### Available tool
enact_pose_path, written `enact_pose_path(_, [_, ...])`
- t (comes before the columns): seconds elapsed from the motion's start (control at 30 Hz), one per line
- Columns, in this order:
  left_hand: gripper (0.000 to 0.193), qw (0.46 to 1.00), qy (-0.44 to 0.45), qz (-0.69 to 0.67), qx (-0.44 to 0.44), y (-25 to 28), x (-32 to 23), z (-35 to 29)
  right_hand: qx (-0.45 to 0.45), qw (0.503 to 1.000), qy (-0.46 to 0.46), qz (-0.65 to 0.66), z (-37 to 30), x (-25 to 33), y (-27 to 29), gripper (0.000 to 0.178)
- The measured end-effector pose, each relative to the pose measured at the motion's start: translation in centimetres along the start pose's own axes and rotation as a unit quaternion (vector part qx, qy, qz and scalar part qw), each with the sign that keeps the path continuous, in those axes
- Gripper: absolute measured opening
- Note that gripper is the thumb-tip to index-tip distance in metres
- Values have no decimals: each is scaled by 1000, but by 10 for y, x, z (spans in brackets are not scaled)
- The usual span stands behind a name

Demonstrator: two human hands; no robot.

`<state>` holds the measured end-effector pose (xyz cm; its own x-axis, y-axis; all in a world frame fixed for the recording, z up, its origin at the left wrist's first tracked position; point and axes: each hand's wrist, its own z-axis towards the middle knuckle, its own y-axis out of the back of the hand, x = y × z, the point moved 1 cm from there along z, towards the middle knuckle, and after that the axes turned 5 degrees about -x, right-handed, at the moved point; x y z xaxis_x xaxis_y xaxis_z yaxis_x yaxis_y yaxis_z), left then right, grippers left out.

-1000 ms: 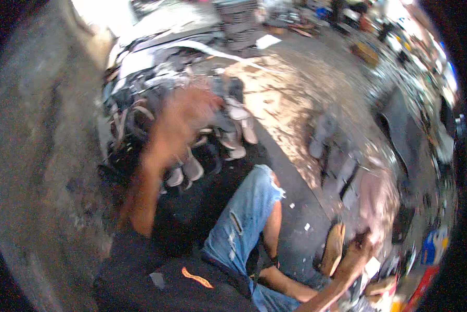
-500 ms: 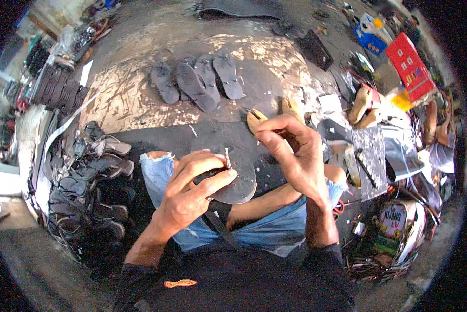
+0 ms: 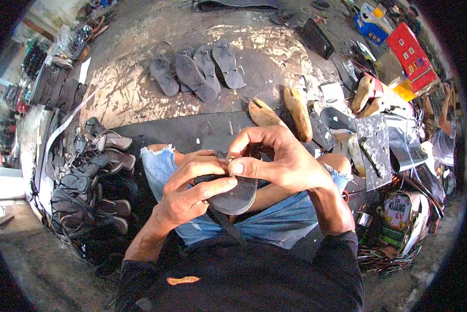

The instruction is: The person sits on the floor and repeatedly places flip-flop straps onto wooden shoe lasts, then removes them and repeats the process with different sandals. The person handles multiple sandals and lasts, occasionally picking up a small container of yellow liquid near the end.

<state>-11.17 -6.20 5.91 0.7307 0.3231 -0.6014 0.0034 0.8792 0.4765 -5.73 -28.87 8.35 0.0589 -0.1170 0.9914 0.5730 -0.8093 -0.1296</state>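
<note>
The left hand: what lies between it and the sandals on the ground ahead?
The head view shows a dark mat with pale scraps, then patchy ground, between the left hand and the sandals.

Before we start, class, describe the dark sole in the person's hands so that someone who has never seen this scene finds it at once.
Start at the torn blue jeans, low in the middle. Over them, the left hand grips a dark, round-ended sole, with the right hand over its far part. Unlike the sandals lying ahead, it is held up.
</note>
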Motion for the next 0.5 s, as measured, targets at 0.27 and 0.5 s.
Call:
enact_pose_path(0.27, [38,995,-68,69,36,3,-10,1,-44,983,-54,-169,5,-37,2,31])
enact_pose_path(0.5, [33,950,303,-6,-68,1,33,-17,-348,936,-48,-37,16,-115,42,42])
